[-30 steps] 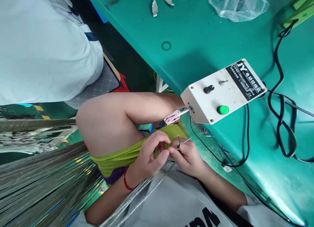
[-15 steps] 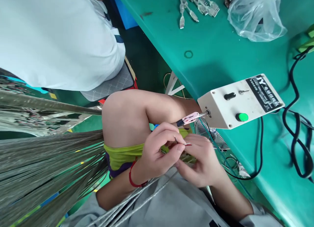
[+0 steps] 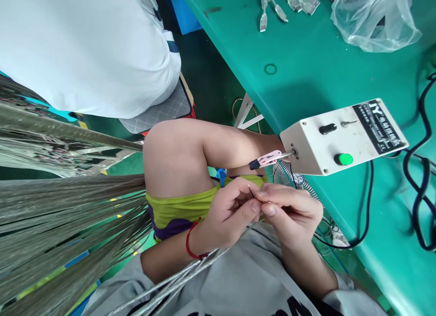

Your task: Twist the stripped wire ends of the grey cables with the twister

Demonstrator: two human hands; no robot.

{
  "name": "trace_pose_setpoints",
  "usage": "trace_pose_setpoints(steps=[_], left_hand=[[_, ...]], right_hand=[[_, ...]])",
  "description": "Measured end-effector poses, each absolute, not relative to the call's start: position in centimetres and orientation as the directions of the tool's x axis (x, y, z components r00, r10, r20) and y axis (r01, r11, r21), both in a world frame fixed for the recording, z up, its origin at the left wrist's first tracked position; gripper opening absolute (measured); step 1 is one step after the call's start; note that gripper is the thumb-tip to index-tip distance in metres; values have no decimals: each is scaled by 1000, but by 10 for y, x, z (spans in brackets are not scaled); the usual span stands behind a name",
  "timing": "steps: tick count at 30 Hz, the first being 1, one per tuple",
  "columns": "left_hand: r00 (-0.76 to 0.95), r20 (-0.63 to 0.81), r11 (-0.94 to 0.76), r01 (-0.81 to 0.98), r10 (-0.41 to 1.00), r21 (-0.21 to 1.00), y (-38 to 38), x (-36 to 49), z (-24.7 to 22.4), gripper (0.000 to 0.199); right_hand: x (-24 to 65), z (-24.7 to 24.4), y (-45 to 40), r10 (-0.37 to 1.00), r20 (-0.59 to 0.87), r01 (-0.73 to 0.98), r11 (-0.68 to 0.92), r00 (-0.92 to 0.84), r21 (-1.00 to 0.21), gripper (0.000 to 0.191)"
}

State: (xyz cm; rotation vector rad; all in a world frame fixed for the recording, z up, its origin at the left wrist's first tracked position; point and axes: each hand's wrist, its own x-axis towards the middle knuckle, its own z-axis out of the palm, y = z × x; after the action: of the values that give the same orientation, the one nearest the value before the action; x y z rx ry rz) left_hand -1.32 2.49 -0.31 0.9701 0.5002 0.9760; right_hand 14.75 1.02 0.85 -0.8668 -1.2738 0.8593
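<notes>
Over my lap, my left hand [image 3: 233, 213] with a red string bracelet [image 3: 190, 243] is closed in a pinch around the end of a thin grey cable [image 3: 200, 271]. A dark wire end [image 3: 251, 191] sticks up between its fingers. My right hand [image 3: 294, 213] meets it tip to tip, thumb and forefinger pressed together on fine wire ends that are mostly hidden by the fingers. More grey cables run across my shirt from the lower left. Just beyond my hands, a pink clip with a black tip [image 3: 267, 159] projects from the shaft of a white machine box [image 3: 340, 138].
The box, with its green button [image 3: 344, 159], stands at the green table's edge [image 3: 238, 75]. USB cable ends [image 3: 272, 9] and a clear plastic bag [image 3: 376, 20] lie farther back. Long grey cables [image 3: 68, 216] hang at left. A person in white [image 3: 102, 52] sits nearby.
My right hand has shifted from beneath the wire ends to pinch them between thumb and forefinger. The red and white ends seen before are now covered. The view has shifted slightly.
</notes>
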Motion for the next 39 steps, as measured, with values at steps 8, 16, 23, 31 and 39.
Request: trace_pose_setpoints(steps=[8, 16, 23, 31, 39], left_hand=[[540, 18, 241, -405, 842, 882, 32, -15, -5, 27], [525, 106, 114, -370, 844, 922, 28, -11, -16, 25], [503, 50, 198, -427, 863, 882, 28, -10, -20, 29], [502, 53, 220, -469, 863, 855, 27, -9, -26, 29], [560, 15, 302, -468, 828, 831, 25, -7, -24, 27]], right_hand=[[144, -7, -11, 954, 211, -210, 255, 212, -944, 11], [134, -5, -3, 930, 245, -216, 307, 272, -927, 25], [143, -9, -1, 963, 211, -282, 251, 166, -926, 50], [155, -12, 5, 972, 229, -274, 236, 59, -932, 27], [151, -23, -1, 942, 266, -203, 306, 203, -930, 21]])
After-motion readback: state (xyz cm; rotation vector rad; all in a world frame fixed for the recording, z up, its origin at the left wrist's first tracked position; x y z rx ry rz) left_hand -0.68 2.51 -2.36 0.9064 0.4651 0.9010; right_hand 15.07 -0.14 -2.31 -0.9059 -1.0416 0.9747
